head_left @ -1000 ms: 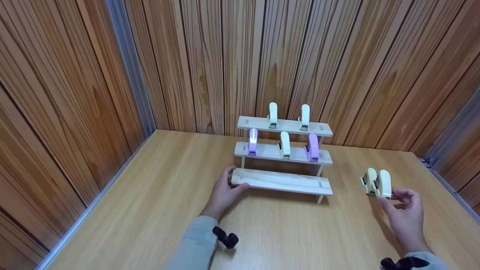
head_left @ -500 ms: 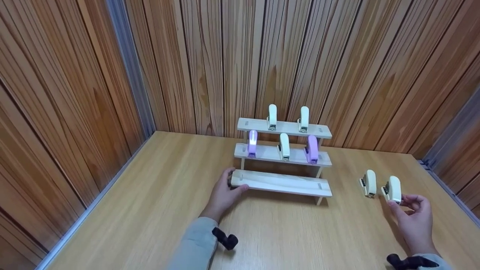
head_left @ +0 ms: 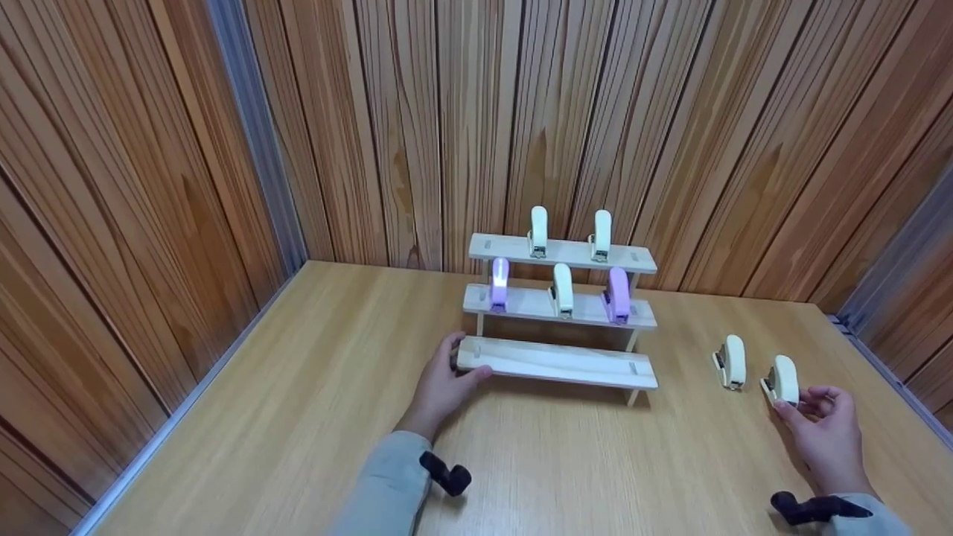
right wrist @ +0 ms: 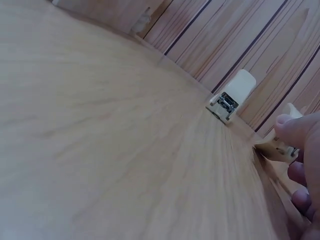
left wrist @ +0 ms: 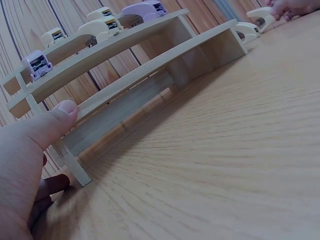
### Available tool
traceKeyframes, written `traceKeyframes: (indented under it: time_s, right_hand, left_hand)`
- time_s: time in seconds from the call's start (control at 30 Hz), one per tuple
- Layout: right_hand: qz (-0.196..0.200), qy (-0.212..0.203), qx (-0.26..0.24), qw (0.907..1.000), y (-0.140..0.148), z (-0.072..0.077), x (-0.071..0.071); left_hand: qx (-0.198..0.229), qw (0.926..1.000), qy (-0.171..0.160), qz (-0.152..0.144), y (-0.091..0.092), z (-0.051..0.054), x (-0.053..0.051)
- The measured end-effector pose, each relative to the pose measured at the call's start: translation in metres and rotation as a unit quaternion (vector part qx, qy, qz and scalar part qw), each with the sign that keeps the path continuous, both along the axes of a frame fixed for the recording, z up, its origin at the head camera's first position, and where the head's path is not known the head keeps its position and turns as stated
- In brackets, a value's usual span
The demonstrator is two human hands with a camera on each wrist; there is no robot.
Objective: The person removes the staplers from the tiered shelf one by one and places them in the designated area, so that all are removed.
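Observation:
My left hand grips the left end of the lowest tier of a three-tier wooden display stand, thumb on the front edge. At the right, my right hand pinches a cream stapler between thumb and fingers, at or just above the tabletop. A second cream stapler stands upright on the table, apart to its left. On the middle tier a cream stapler sits between a purple stapler and another purple stapler. Two cream staplers stand on the top tier.
The light wood tabletop is bounded by a plank-patterned back wall and side walls. Grey metal strips run along the corners. A black wrist mount sits on each sleeve.
My right hand has moved the cream stapler right and slightly nearer, away from the other table stapler, widening the gap. My left hand has stayed on the stand.

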State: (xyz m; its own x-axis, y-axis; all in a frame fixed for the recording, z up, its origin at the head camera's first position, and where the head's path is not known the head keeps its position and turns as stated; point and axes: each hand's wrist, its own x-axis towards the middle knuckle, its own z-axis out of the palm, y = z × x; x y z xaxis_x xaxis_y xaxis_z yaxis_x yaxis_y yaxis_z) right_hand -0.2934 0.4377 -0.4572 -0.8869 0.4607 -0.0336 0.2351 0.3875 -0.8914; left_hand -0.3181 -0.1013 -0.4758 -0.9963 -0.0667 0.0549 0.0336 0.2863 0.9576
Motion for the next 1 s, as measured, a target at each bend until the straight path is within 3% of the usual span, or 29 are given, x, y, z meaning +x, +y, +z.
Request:
traceKeyframes:
  time_s: [0.2, 0.33, 0.67, 1.0]
  right_hand:
    - [0.033, -0.023, 0.052, 0.9978, -0.002, -0.001, -0.007]
    - [0.029, -0.031, 0.072, 0.9965, -0.002, -0.003, -0.010]
    - [0.000, -0.029, 0.078, 0.9965, 0.006, -0.004, -0.018]
    - [0.007, -0.039, 0.068, 0.9969, 0.012, -0.002, -0.025]
  left_hand:
    - [0.003, 1.0000, -0.002, 0.005, -0.001, 0.000, 0.001]
    - [0.002, 1.0000, 0.001, 0.001, 0.000, 0.000, 0.002]
    - [-0.004, 0.9998, 0.014, -0.010, 0.002, 0.000, 0.003]
    - [-0.001, 1.0000, 0.007, -0.007, 0.000, 0.000, 0.001]
